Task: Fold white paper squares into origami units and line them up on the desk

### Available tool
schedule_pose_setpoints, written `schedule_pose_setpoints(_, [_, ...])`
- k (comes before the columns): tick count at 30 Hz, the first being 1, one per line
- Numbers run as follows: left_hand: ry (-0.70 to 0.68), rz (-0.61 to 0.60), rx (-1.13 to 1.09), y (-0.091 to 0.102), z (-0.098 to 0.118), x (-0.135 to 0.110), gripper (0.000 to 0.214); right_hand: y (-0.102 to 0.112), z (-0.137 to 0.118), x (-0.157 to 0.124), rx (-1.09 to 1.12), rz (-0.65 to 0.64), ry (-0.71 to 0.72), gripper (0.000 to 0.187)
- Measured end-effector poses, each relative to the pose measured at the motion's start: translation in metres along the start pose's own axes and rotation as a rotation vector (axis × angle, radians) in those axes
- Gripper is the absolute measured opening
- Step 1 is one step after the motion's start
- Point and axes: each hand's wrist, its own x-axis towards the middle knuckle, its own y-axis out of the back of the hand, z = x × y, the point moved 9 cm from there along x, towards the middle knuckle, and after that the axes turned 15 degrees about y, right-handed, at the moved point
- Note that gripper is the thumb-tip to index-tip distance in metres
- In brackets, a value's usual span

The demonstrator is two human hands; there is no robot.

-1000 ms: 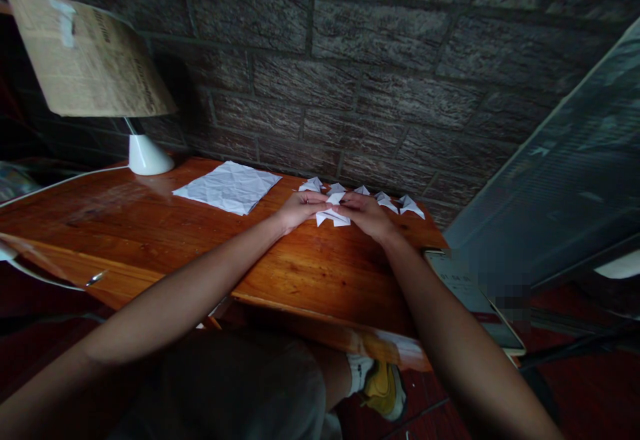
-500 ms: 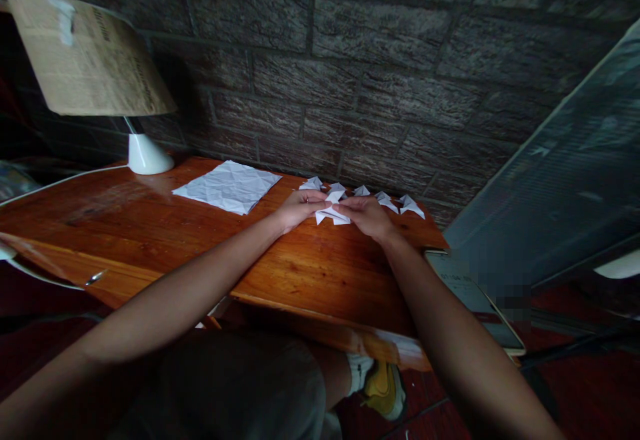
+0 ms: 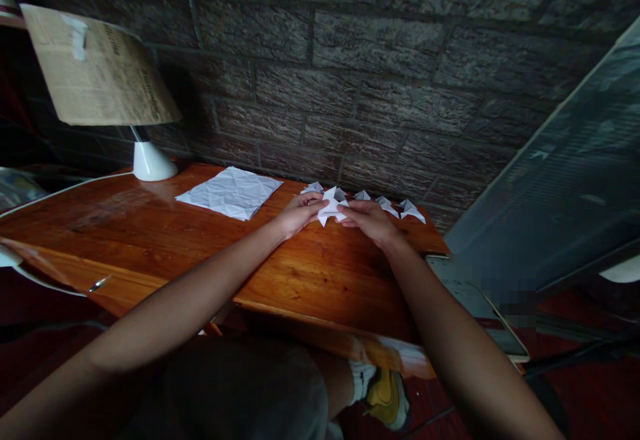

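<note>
The left hand (image 3: 299, 215) and right hand (image 3: 373, 220) grip one folded paper (image 3: 330, 209), seemingly nearly done; finished-looking shapes (image 3: 412, 211) line the counter's (image 3: 310, 270) back; creased paper (image 3: 231, 192) lies flat, unfolded.

The desk (image 3: 310, 270) is glossy orange-brown wood, paler and scuffed toward the left. At its back left stands a lamp (image 3: 153, 162), its white cord (image 3: 75, 188) trailing leftward. Right of that lies flat, creased paper (image 3: 233, 192); farther right, folded papers (image 3: 412, 212) line the back edge.
</note>
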Motion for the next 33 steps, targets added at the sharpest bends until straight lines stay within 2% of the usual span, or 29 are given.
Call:
schedule_pose_setpoints(5, [-0.067,-0.100,0.088,-0.014,0.005,-0.004,0.044,0.006,0.004,0.001,-0.033,0.042,-0.015,0.034])
schedule_pose_setpoints(10, [-0.100,-0.044,0.100,-0.005,0.005,-0.001,0.043,-0.002,0.001,0.002,-0.081,-0.010,0.029,0.039])
schedule_pose_setpoints(19, [-0.046,-0.067,0.056,-0.008,0.007,-0.004,0.041,-0.006,-0.015,0.003,-0.102,-0.047,0.132,0.043])
schedule_pose_setpoints(22, [-0.037,-0.011,0.027,-0.001,0.006,-0.001,0.037,-0.006,-0.011,0.004,-0.121,-0.056,0.128,0.043])
schedule_pose_setpoints(25, [-0.025,0.036,0.044,0.004,0.002,0.003,0.038,-0.002,-0.015,0.004,-0.268,-0.018,0.198,0.037])
schedule_pose_setpoints(28, [-0.020,0.090,0.054,0.010,0.001,0.004,0.037,0.013,-0.041,0.000,-0.579,0.172,0.379,0.033])
schedule_pose_setpoints(30, [-0.010,0.132,0.014,0.014,0.001,0.004,0.036,0.011,-0.057,-0.005,-0.729,0.222,0.465,0.033])
schedule_pose_setpoints(31, [-0.002,0.149,-0.011,0.016,0.001,0.003,0.034,0.004,-0.059,-0.005,-0.753,0.170,0.475,0.031])
schedule_pose_setpoints(33, [0.014,0.170,-0.056,0.017,0.001,0.000,0.031,-0.017,-0.052,-0.004,-0.714,-0.030,0.440,0.033])
